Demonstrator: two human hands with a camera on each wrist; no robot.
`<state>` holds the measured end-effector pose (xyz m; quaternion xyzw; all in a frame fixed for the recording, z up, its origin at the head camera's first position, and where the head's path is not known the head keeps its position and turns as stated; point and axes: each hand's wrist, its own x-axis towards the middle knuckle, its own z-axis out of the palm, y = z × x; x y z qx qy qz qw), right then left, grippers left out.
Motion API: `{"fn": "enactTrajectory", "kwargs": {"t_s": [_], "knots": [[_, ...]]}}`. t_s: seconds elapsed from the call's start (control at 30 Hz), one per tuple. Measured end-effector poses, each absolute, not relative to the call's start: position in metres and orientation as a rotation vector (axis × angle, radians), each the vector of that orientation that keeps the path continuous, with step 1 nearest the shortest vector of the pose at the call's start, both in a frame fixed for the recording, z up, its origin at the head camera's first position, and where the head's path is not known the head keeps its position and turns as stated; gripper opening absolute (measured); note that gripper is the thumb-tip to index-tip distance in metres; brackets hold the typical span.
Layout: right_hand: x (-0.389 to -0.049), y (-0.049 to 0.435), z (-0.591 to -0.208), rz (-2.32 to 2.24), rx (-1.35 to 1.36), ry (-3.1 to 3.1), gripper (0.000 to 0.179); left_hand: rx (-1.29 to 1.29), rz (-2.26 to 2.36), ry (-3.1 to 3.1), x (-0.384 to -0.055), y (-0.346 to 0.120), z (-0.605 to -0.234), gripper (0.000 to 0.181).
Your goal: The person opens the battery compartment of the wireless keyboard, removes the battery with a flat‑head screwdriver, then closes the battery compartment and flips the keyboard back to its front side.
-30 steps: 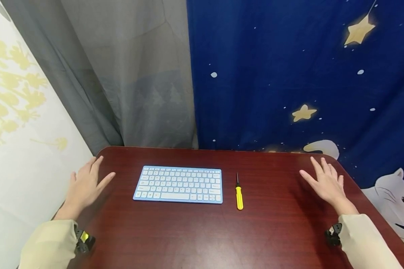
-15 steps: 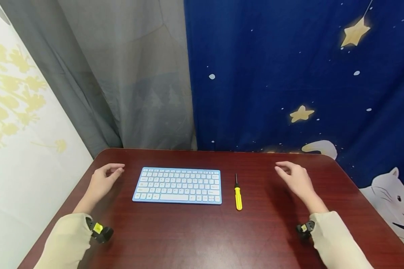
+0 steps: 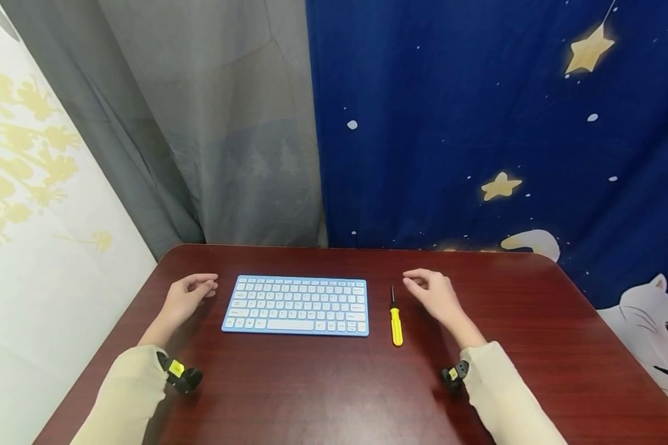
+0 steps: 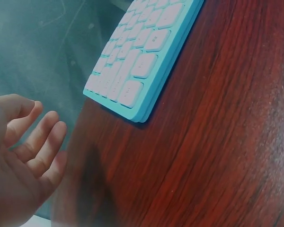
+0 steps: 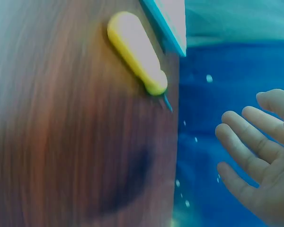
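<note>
A light blue keyboard (image 3: 295, 307) with white keys lies flat on the dark red table. Just right of it lies a screwdriver (image 3: 396, 324), its yellow handle toward me and its dark shaft pointing away. My left hand (image 3: 184, 301) hovers left of the keyboard, fingers loosely bent and holding nothing. Over the table right of the screwdriver is my right hand (image 3: 436, 296), its fingertips close to the shaft's side. In the right wrist view the fingers (image 5: 246, 142) are relaxed and apart, with the yellow handle (image 5: 135, 47) across from them.
The wooden table (image 3: 312, 383) ends at a rounded far edge, with a grey curtain (image 3: 245, 154) and a blue starry curtain (image 3: 423, 123) hanging behind. A white patterned panel (image 3: 44, 247) stands along the left. Each wrist wears a small black camera.
Both hands have moved inward, the right one much farther, from the table's right side to beside the screwdriver. Their spread fingers have drawn together and bent. The keyboard and screwdriver stay put.
</note>
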<state>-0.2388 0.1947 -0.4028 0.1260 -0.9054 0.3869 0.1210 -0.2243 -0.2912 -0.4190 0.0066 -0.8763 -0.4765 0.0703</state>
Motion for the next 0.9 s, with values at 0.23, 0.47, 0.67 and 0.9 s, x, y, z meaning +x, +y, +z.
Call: {"fn": "enactTrajectory", "kwargs": {"t_s": [0.23,0.47,0.67,0.9], "knots": [[-0.239,0.166,-0.413,1.216,0.374,-2.705,0.024,0.136,-1.562,-2.69,-0.228,-0.287,-0.425,0.04],[-0.239,0.145,-0.419,1.268,0.368,-2.746,0.023,0.198,-1.713,-2.72,-0.232,-0.276,-0.43,0.041],[-0.239,0.13,-0.423,1.245,0.331,-2.789,0.021,0.204,-1.767,-2.726,-0.236,-0.271,-0.433,0.041],[-0.242,0.121,-0.428,1.222,0.269,-2.815,0.021,0.229,-1.794,-2.725,-0.238,-0.268,-0.437,0.041]]}}
